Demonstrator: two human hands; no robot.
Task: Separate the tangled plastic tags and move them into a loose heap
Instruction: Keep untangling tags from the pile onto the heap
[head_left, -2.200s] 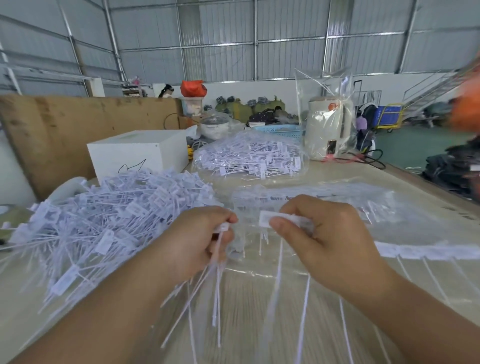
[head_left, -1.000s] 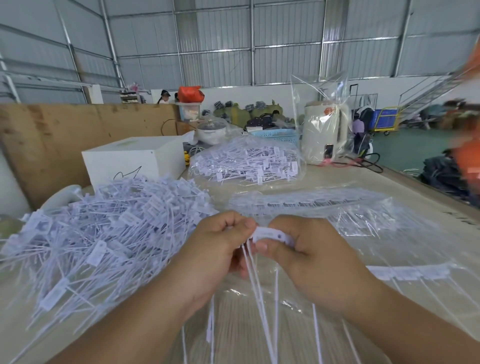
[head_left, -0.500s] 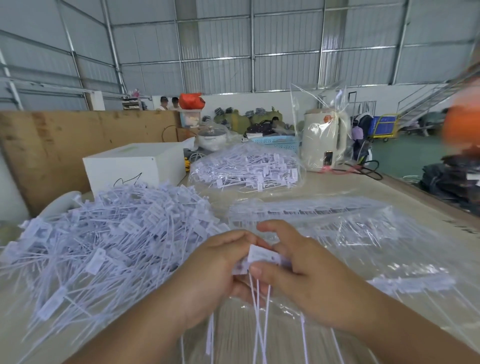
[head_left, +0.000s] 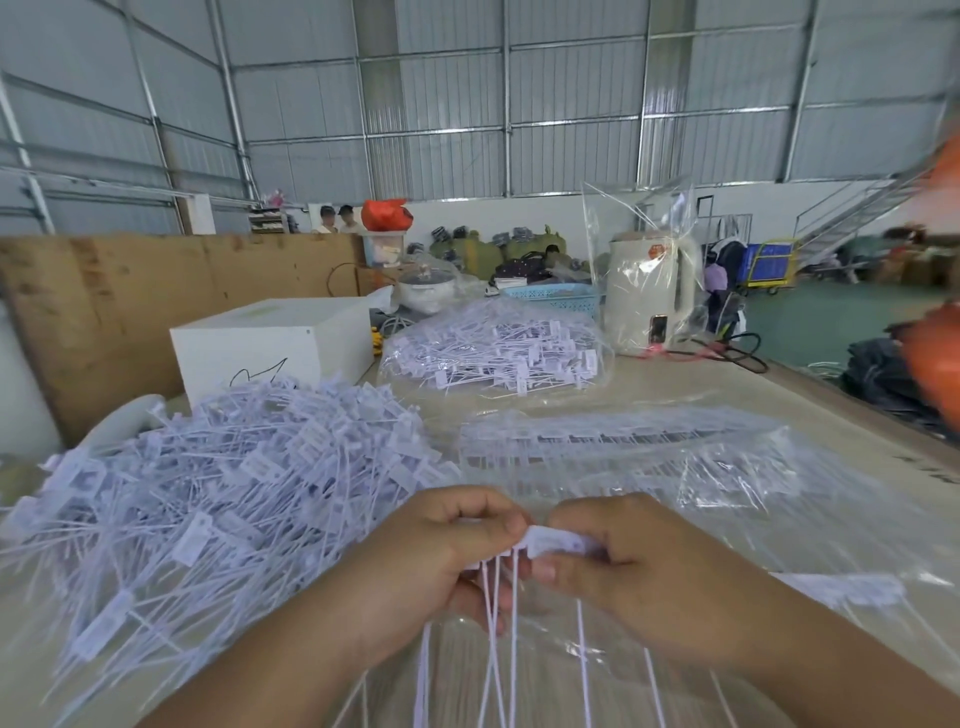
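In a metal-walled warehouse, beside a heap (head_left: 218, 499) on the desk (head_left: 675, 384), left hand (head_left: 415, 566) and right hand (head_left: 639, 582) are pinching joined tags (head_left: 550, 543).

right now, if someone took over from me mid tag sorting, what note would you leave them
Left hand and right hand together pinch a strip of joined tags, tails hanging down.
Done: a large loose heap lies to the left on the table.
Left: split the held strip and drop its tags on the heap; then the strips in the clear bag ahead and one strip at right. A further bagged pile sits beyond.
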